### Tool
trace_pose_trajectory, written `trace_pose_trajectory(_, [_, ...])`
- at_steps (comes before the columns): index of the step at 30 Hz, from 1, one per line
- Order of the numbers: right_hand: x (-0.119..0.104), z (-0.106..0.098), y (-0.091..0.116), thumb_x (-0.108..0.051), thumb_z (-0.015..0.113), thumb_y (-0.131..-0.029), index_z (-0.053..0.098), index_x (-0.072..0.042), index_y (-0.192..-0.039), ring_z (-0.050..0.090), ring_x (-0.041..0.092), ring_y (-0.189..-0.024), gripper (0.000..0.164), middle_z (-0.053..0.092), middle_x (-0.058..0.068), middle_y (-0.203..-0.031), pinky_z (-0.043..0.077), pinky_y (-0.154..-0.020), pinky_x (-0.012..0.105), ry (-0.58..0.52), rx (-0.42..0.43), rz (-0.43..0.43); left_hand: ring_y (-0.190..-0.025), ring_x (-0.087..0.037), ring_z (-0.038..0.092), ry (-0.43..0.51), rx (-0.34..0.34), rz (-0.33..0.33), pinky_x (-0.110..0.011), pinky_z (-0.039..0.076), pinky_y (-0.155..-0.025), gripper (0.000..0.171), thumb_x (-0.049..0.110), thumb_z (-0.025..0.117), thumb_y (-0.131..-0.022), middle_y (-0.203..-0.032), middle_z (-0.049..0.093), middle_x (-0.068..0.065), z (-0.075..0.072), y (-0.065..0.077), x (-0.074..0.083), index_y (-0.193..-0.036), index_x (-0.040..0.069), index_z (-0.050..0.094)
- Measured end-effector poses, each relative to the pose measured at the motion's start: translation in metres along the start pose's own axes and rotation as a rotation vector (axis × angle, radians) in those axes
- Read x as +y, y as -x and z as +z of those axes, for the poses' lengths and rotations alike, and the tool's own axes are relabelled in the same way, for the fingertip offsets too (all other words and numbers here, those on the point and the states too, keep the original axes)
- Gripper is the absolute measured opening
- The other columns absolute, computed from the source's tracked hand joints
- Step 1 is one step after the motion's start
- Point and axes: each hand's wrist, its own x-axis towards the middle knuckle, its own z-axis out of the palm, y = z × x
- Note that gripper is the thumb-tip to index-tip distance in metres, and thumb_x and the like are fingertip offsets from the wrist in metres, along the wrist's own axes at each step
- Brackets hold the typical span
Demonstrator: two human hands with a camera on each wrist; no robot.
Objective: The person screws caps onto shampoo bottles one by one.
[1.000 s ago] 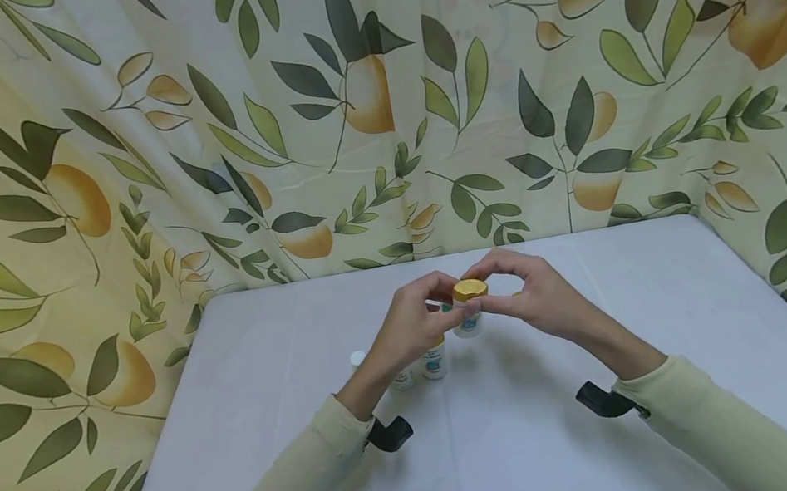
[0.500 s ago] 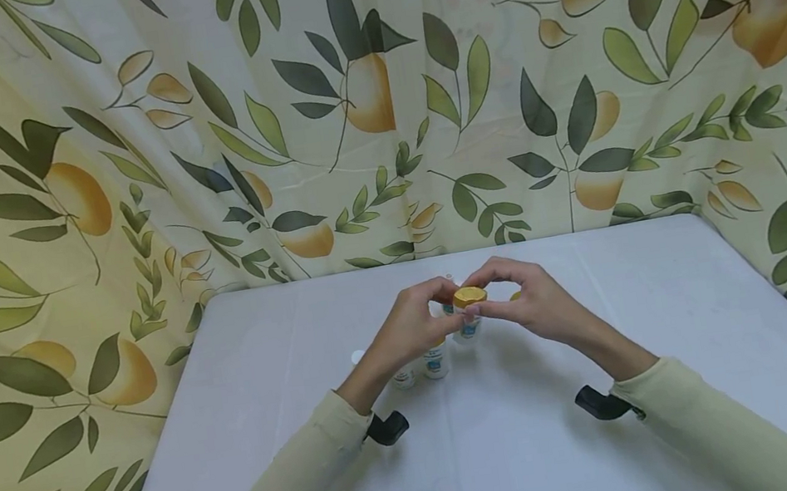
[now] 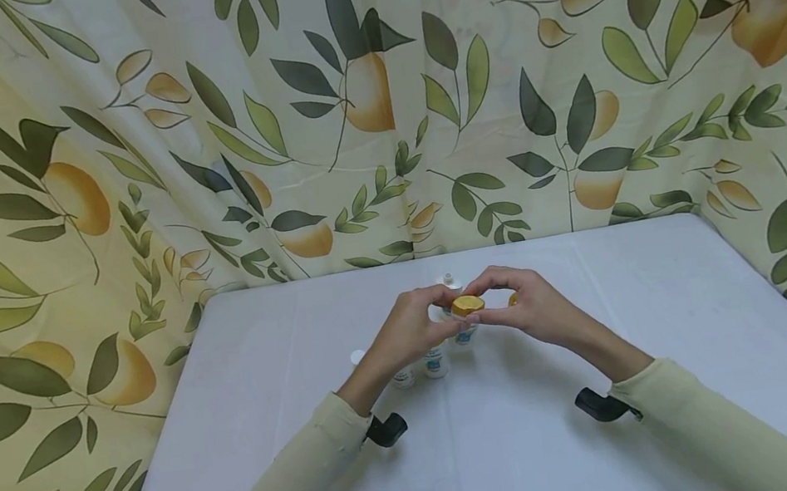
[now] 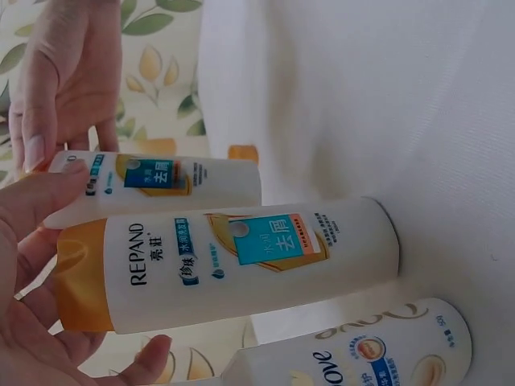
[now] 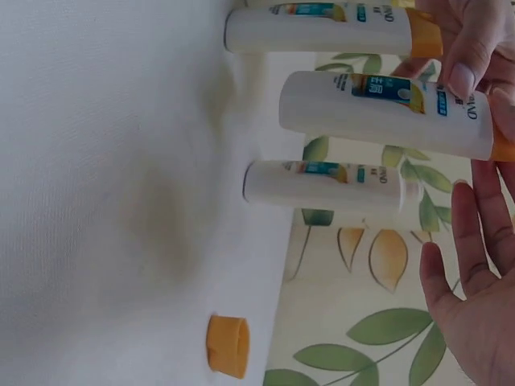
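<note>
Between both hands is a white shampoo bottle (image 5: 346, 100) with an orange cap (image 3: 467, 305), upright and over the table. My left hand (image 3: 416, 330) and right hand (image 3: 526, 306) pinch it near the cap with thumbs and fingertips. In the right wrist view its base hangs off the tabletop. Beside it, under my left hand, stands a matching capped bottle (image 4: 241, 265). Behind it stands a third bottle of this kind (image 5: 322, 185) without a cap. A loose orange cap (image 5: 228, 346) lies on the table beyond my right hand.
A white Dove bottle (image 4: 370, 350) stands left of the capped shampoo bottle. A white top (image 3: 357, 357) of something shows beside my left wrist. The white-covered table (image 3: 643, 303) ends at a leaf-patterned curtain (image 3: 387, 196).
Both hands have lowered the shampoo bottle slightly and shifted it a little left. The uncapped bottle behind and the loose cap show more clearly.
</note>
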Motion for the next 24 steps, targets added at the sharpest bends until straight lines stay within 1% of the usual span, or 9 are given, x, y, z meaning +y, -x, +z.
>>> trace_pose_trajectory(4, [0.0030,0.0010,0.0006,-0.023,0.081,-0.088,0.073,-0.024,-0.111,0.057,0.019,-0.117,0.025,0.069,-0.005,-0.112,0.037,-0.106,0.057,-0.008,-0.011,0.013,-0.114,-0.024,0.064,-0.014,-0.020,0.006,-0.042,0.050,-0.100,0.031,0.023,0.081,-0.089,-0.109,0.072,0.004,0.0007,-0.0017,-0.0013,-0.117,0.015,0.072])
trace_pose_trajectory(10, [0.0048,0.0024,0.0019,-0.025,0.082,-0.088,0.073,-0.026,-0.109,0.057,0.021,-0.114,0.023,0.068,-0.004,-0.109,0.036,-0.104,0.055,-0.013,-0.031,0.028,-0.109,-0.020,0.066,-0.044,-0.065,-0.015,-0.039,0.052,-0.097,0.029,0.022,0.082,-0.088,-0.104,0.072,0.006,0.0016,-0.0027,-0.0015,-0.114,0.016,0.073])
trace_pose_trajectory(16, [0.0069,0.0042,0.0018,-0.024,0.081,-0.088,0.073,-0.026,-0.109,0.057,0.021,-0.114,0.023,0.068,-0.005,-0.108,0.036,-0.103,0.056,-0.006,-0.045,0.021,-0.108,-0.023,0.067,-0.076,-0.063,-0.023,-0.036,0.053,-0.095,0.027,0.021,0.083,-0.087,-0.103,0.072,0.006,0.0036,-0.0026,-0.0014,-0.111,0.017,0.072])
trace_pose_trajectory(21, [0.0075,0.0067,0.0024,-0.026,0.082,-0.087,0.073,-0.028,-0.109,0.057,0.021,-0.113,0.024,0.068,-0.006,-0.107,0.035,-0.103,0.060,0.009,-0.055,0.042,-0.100,-0.012,0.065,-0.089,-0.060,-0.023,-0.030,0.052,-0.088,0.021,0.023,0.084,-0.086,-0.099,0.071,0.008,0.0055,-0.0024,-0.0030,-0.103,0.018,0.073])
trace_pose_trajectory(23, [0.0088,0.0077,0.0028,-0.027,0.083,-0.087,0.073,-0.029,-0.109,0.057,0.021,-0.113,0.024,0.068,-0.007,-0.107,0.035,-0.103,0.064,0.020,-0.057,0.053,-0.097,-0.009,0.063,-0.095,-0.061,-0.033,-0.028,0.052,-0.086,0.021,0.024,0.084,-0.085,-0.098,0.071,0.008,0.0060,-0.0023,-0.0027,-0.102,0.018,0.073])
trace_pose_trajectory(24, [0.0095,0.0081,0.0029,-0.027,0.083,-0.087,0.073,-0.029,-0.109,0.057,0.021,-0.113,0.025,0.068,-0.007,-0.107,0.034,-0.103,0.067,0.024,-0.059,0.057,-0.097,-0.010,0.064,-0.095,-0.063,-0.038,-0.028,0.052,-0.086,0.021,0.024,0.084,-0.085,-0.098,0.071,0.008,0.0063,-0.0022,-0.0025,-0.102,0.018,0.073])
